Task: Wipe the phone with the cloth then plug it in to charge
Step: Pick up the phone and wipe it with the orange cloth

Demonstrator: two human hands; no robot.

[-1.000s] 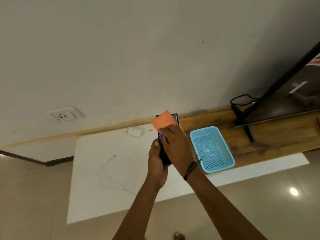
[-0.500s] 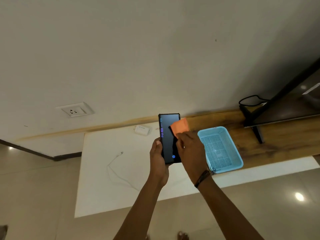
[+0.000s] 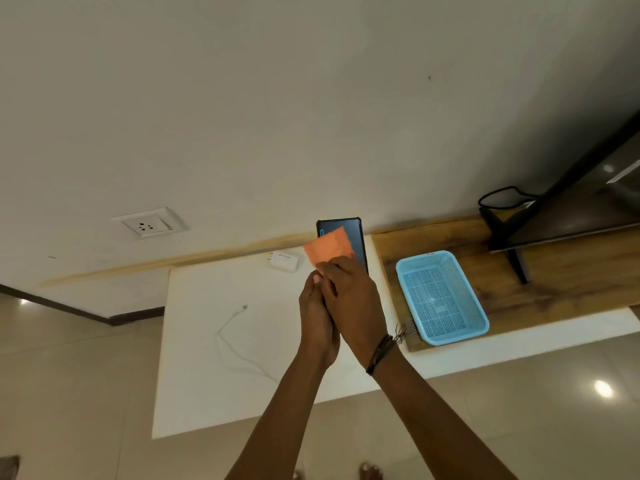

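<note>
I hold a black phone (image 3: pixel 358 240) upright above the white tabletop (image 3: pixel 214 375), my left hand (image 3: pixel 317 323) gripping its lower part. My right hand (image 3: pixel 353 303) presses a small orange cloth (image 3: pixel 329 249) against the screen, covering most of it. Only the phone's top and right edge show. A white charger adapter (image 3: pixel 284 261) lies near the wall behind the phone. A white cable (image 3: pixel 230 336) trails loose on the table to the left. A wall socket (image 3: pixel 149 225) sits in the wall at the left.
A light blue plastic basket (image 3: pixel 441 296) stands on the wooden shelf (image 3: pixel 554 289) to the right. A dark TV (image 3: pixel 581 209) on a stand with a black cord (image 3: pixel 502 199) fills the far right. Below is glossy tiled floor (image 3: pixel 69 393).
My right hand has slid the orange cloth from the phone's right side back across the screen to the left and up. The view has shifted slightly.
</note>
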